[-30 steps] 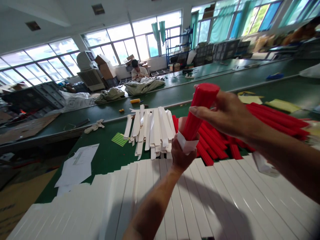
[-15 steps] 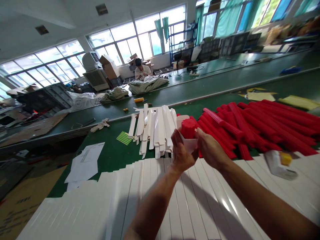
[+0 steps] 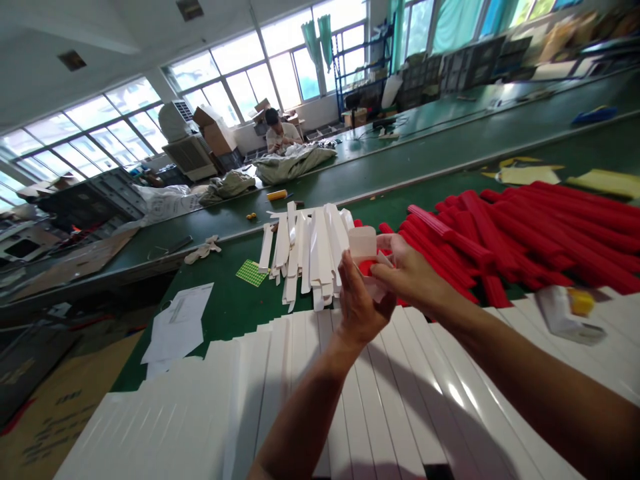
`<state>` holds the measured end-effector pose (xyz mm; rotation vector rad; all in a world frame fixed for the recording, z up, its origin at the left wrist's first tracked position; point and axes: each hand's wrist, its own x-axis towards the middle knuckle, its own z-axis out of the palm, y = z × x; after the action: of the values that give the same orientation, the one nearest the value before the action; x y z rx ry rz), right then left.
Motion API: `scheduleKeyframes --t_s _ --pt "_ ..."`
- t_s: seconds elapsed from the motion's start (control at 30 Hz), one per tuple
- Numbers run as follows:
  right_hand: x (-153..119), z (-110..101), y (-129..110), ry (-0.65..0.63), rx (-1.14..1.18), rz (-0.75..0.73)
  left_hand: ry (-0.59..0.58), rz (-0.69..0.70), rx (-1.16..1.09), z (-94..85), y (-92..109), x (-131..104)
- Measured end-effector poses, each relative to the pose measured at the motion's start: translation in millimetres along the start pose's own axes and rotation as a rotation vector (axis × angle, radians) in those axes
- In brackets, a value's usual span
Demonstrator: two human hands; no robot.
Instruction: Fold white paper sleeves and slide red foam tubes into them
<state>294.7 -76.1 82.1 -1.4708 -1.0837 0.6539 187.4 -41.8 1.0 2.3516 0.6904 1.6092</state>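
Note:
A white box (image 3: 362, 241) with raised end flaps is wrapped by my left hand (image 3: 361, 307) near the middle of the view. Inside its open end shows a red roll (image 3: 367, 267), sunk below the flaps. My right hand (image 3: 407, 267) pinches a side flap at the box's right edge, fingers at the opening. Left of the hands lies a pile of narrow white boxes (image 3: 320, 253). Red ribbed rolls (image 3: 525, 233) are heaped to the right. Long white boxes (image 3: 210, 407) lie side by side in front of me, under my forearms.
A tape dispenser (image 3: 570, 313) sits on the white boxes at right. Papers (image 3: 177, 327), a green grid card (image 3: 251, 273) and a glove (image 3: 203, 249) lie at left. Yellow sheets (image 3: 530, 175) lie behind the red rolls. A person (image 3: 281, 133) sits across the tables.
The red roll has sunk into the white box, where before it stuck out of the top. My right hand has moved from the box's side onto its flap. The view has shifted slightly.

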Motion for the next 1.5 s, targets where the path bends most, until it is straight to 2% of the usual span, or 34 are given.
scheduleKeyframes --t_s 0.1,0.2,0.27,0.37,0.47,0.63,0.7,0.8,0.93,1.03,1.1,1.2,1.3,1.4,1.5 --pt "-4.6 4.9 4.6 0.007 0.222 0.098 0.006 0.007 -0.042 0.2 -0.8 -0.2" --pt "-12.5 11.6 14.7 0.018 0.538 0.126 0.026 -0.006 -0.073 -1.2 -1.6 -0.5" --pt "-16.6 15.0 24.1 -0.007 0.645 0.122 -0.01 -0.012 -0.104 -3.9 -2.5 0.0" --pt "-18.7 18.1 34.4 -0.074 0.601 0.027 -0.129 -0.034 -0.19 -9.2 -4.1 4.0" --pt "-15.9 19.1 37.3 -0.101 0.548 -0.06 -0.194 -0.054 -0.295 -13.9 -4.9 10.7" --pt "-4.1 10.4 32.0 -0.043 0.606 -0.051 -0.286 -0.027 -0.372 -20.9 0.3 19.3" --pt "0.0 4.6 25.4 -0.049 0.591 0.018 -0.25 -0.12 -0.385 -22.2 5.9 22.4" --pt "1.5 2.3 13.2 -0.051 0.568 0.123 -0.095 -0.327 -0.457 -18.6 15.7 28.3" --pt "-2.8 13.1 7.5 0.186 0.654 0.026 0.052 -0.48 -0.558 -6.2 22.4 35.3" --pt "-4.0 19.5 14.1 0.253 0.65 -0.03 0.059 -0.532 -0.678 0.2 21.3 38.8" --pt "-2.3 20.1 19.6 0.245 0.656 -0.07 -0.013 -0.558 -0.7 0.2 19.7 41.2" --pt "2.1 18.6 25.0 0.241 0.693 -0.166 -0.127 -0.499 -0.601 -5.5 17.7 43.5" --pt "3.7 17.4 28.4 0.266 0.7 -0.196 -0.145 -0.333 -0.493 -14.3 15.0 42.9" --pt "-3.0 15.9 37.0 0.286 0.744 -0.182 -0.218 -0.177 -0.427 -23.2 10.9 41.9" --pt "-17.1 14.2 54.3 0.182 0.63 -0.218 -0.271 -0.027 -0.278 -31.3 7.2 43.5"
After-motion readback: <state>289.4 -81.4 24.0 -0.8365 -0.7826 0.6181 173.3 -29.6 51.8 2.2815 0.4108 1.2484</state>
